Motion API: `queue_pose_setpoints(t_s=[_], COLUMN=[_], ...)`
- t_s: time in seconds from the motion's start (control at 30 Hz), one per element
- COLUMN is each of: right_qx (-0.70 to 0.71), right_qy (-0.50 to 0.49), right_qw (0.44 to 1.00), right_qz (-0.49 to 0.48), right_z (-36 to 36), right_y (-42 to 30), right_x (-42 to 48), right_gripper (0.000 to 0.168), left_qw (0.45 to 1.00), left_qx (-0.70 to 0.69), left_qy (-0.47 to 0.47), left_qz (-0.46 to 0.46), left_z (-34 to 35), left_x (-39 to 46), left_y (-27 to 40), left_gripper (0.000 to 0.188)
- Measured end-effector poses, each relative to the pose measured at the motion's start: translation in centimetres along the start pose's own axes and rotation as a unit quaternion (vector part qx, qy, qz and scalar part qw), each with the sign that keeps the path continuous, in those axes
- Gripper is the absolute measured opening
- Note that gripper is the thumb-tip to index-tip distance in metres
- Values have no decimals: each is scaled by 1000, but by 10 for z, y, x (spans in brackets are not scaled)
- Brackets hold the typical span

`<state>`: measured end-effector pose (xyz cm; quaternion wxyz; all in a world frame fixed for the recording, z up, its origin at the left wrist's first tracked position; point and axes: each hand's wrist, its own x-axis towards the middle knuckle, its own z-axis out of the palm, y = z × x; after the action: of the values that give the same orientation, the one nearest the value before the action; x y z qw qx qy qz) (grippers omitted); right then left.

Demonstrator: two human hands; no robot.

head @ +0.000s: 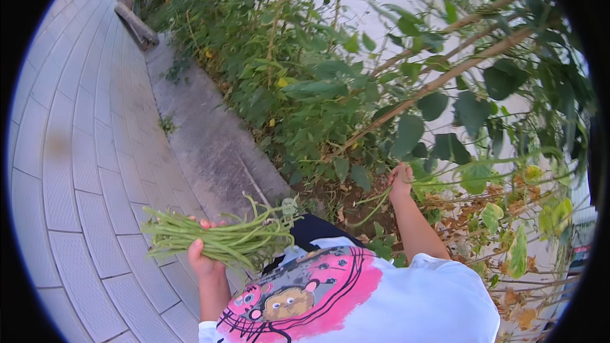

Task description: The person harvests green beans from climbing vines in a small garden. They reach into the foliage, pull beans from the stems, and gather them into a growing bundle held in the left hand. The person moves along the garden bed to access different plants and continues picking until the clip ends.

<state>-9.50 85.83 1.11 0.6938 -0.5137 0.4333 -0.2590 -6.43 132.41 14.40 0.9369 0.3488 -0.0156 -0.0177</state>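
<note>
My left hand (206, 259) is closed around a thick bundle of long green beans (243, 240), its thumb on top. The beans lie crosswise in front of my printed white shirt, and their loose ends hang towards the right. Farther right, my right hand (400, 183) reaches to the low part of the climbing bean vines (329, 100). It is shut on a few long beans (379, 205). Their ends hang below the hand to the left, while long green strands stretch from it to the right. Whether these are still joined to the vine cannot be told.
Wooden poles (438, 83) slant through the leaves at right. Dry brown leaves (512, 205) and yellowing ones hang below them. A concrete strip (205, 119) with a thin stick (255, 181) separates the plants from the paved walkway (90, 166). A block (136, 24) lies farther along it.
</note>
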Motion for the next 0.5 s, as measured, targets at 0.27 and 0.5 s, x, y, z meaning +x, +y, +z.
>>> queue_pose_setpoints(t_s=[0.27, 0.5], right_qx=[114, 131], right_qy=[84, 72], right_qw=[988, 988], right_qz=[59, 41], right_z=[40, 58], right_y=[5, 7], right_x=[14, 19], right_gripper=[20, 16], left_qw=[998, 995], left_qx=[34, 40], left_qy=[-30, -70], left_qz=[-34, -53], left_z=[-1, 21], left_x=[108, 183], left_y=[1, -1], left_gripper=[52, 53])
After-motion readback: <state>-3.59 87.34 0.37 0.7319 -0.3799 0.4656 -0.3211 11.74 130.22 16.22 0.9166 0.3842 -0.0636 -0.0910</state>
